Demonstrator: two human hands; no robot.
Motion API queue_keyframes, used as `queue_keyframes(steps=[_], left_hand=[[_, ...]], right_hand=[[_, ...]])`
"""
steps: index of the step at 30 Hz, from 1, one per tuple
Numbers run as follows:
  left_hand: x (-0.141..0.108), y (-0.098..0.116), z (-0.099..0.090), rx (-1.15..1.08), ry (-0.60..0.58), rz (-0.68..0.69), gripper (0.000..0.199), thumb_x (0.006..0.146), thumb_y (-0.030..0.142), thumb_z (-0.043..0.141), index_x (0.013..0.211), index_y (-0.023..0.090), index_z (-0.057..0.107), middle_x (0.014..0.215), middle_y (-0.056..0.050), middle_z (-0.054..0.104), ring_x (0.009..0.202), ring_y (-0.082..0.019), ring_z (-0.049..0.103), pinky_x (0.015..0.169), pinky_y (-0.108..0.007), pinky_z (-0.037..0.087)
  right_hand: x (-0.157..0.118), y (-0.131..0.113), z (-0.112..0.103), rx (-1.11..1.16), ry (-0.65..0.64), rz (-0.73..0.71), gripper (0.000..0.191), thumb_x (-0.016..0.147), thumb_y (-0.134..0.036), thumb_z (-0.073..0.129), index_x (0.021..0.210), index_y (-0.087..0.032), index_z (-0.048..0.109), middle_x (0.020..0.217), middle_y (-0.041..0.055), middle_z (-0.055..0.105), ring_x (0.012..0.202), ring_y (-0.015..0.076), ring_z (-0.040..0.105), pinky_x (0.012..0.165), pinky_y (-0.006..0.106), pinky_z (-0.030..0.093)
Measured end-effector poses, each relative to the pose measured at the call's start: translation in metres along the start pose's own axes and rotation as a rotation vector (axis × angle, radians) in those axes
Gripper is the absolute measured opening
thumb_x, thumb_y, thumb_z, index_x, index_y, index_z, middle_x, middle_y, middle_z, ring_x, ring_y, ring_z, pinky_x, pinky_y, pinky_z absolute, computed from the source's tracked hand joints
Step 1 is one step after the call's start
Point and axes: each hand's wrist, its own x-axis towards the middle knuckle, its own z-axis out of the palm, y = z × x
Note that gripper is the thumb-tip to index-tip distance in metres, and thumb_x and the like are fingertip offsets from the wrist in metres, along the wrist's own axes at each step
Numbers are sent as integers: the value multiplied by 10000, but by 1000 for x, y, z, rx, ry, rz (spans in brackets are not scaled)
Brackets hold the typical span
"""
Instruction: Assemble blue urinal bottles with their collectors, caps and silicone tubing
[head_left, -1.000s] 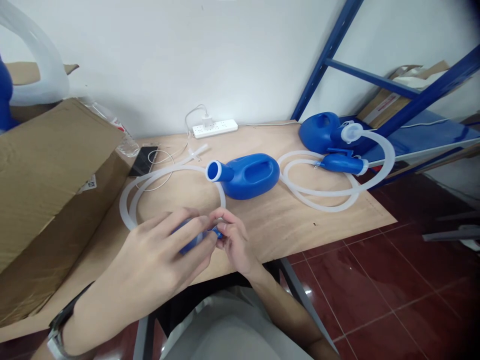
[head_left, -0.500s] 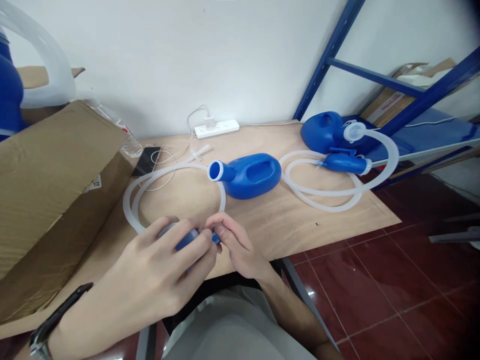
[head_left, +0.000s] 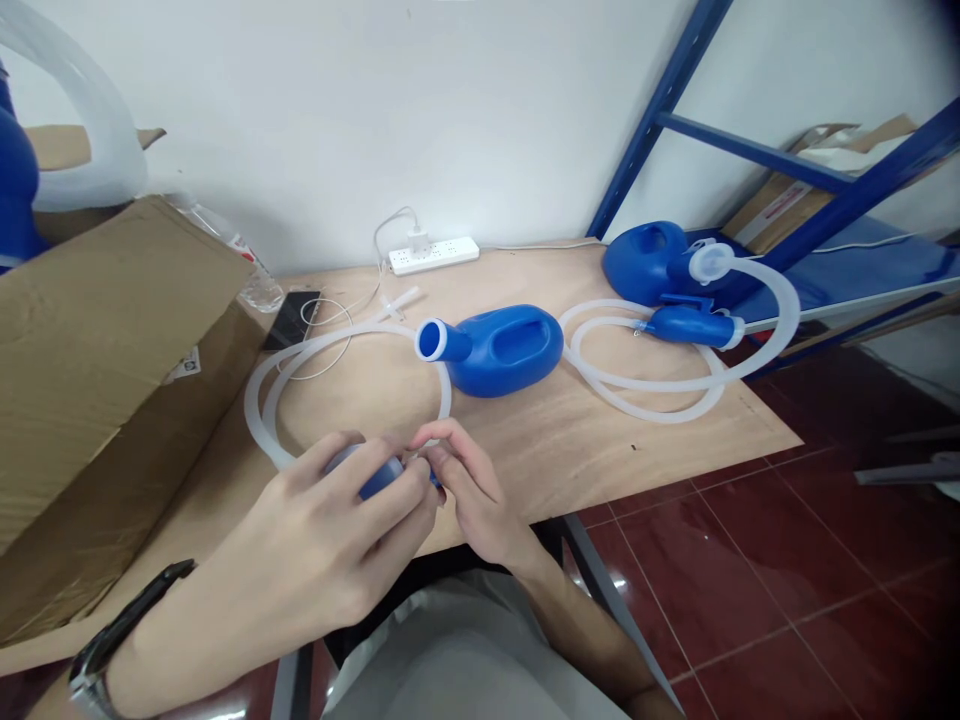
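Observation:
My left hand point(head_left: 341, 535) is wrapped over a blue part with a pale translucent end point(head_left: 381, 480), most of it hidden under the fingers. My right hand point(head_left: 480, 500) pinches at that part's small blue end, fingertips close against the left ones. Just beyond the hands lies a blue plastic urinal bottle point(head_left: 480, 370) on its side, its open white-rimmed mouth pointing left. A coiled translucent tube point(head_left: 259, 400) runs behind the left hand; whether it joins the held part is hidden.
At right sit another blue bottle point(head_left: 637, 270), a blue connector piece point(head_left: 686, 325) and a coiled tube point(head_left: 637, 405). A cardboard box point(head_left: 112, 330) stands at left, near a plastic bottle point(head_left: 259, 285) and a phone point(head_left: 292, 320). A power strip point(head_left: 435, 256) lies by the wall.
Both hands stay on the blue part, with only a slight shift of the fingers. The small blue end shows a little less between the fingertips. The bottles and tubes stay put.

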Motion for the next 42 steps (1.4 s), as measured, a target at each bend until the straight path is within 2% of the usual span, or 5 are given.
queue_keyframes(steps=[8,15,23,30,42], left_hand=[[-6,5,2,-21,-1,-27,261,1047,41,514,994,85,766,1123,-122,771,957,-320,675,695,-481,519],[-3,-4,1,-10,62,3,129,994,43,622,943,93,730,956,-83,778,873,-302,698,677,-467,577],[-15,3,7,112,51,22,230,1002,50,579,1175,24,728,1183,-132,775,1192,-392,709,1184,-721,481],[-7,6,5,166,96,82,206,960,22,542,1066,-6,716,1077,-156,766,1046,-369,752,1001,-592,660],[-3,7,2,309,-32,204,307,945,139,572,1135,-15,759,1104,-187,751,1019,-340,713,1001,-515,662]], right_hand=[[-3,5,7,129,34,62,168,1075,-295,470,1088,-274,636,777,-42,487,697,137,408,706,265,418],[-2,10,4,169,26,-10,237,1105,-446,519,1237,-283,630,806,-40,507,701,132,426,720,277,414],[7,7,4,181,42,-1,207,1049,-469,614,1122,-280,658,762,-49,461,673,133,398,668,269,398],[7,9,6,249,50,14,193,1024,-453,659,1072,-267,662,767,-50,515,676,108,448,662,223,438],[11,-1,9,188,56,-50,170,1011,-417,645,990,-249,650,676,-68,457,590,100,357,567,221,356]])
